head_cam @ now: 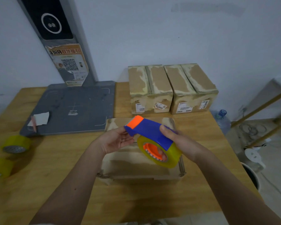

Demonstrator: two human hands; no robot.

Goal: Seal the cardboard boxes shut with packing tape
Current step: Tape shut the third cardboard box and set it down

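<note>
The wooden table [39, 184] filled most of the view and carried everything else. A grey scanner base plate [81, 108] lay at its far left, with an upright post [62, 46] rising against the wall and a torn paper scrap [40, 118] on the plate's near-left corner. Two taped cardboard boxes [172, 90] stood side by side at the table's far edge, touching, with labels on their near faces. A third cardboard box [141, 166] sat at the table's centre, directly under the hands, its top flaps closed; whether the seam was taped could not be told. Above it the tape dispenser [150, 132], blue with an orange tip, was held tilted, its yellowish tape roll [161, 153] hanging at the near-right end. The right hand [177, 140] gripped the dispenser's blue body, thumb curled over the top. The left hand [115, 140] lay palm up under the orange-tipped end, fingers touching it; whether it pinched any tape could not be told. Two spare tape rolls [16, 144] rested near the table's left edge.
</note>
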